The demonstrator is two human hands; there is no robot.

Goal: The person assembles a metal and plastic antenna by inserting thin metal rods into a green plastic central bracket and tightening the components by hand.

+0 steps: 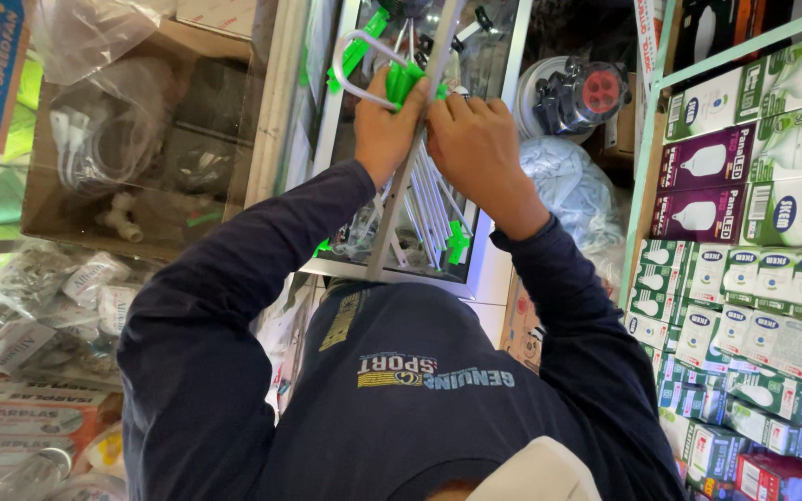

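Both my hands are raised in front of my chest on a folding hanger rack [429, 209] made of white rods with green plastic joints. My left hand [384, 125] is closed around the green top joint [403, 82], just below the rack's white hook [350, 57]. My right hand [477, 139] pinches the same green joint from the right, fingers curled tight. The white rods hang down between my forearms, with a green clip [458, 241] at their lower end. A slanted metal bar [399, 209] crosses in front of the rods.
Shelves at right hold stacked green, white and purple boxes of light bulbs [744, 278]. At upper left is a cardboard box [132, 139] with bagged white cables. Bagged hardware [39, 306] lies lower left. A crumpled pale blue bag [573, 190] and a round lamp [587, 93] sit behind.
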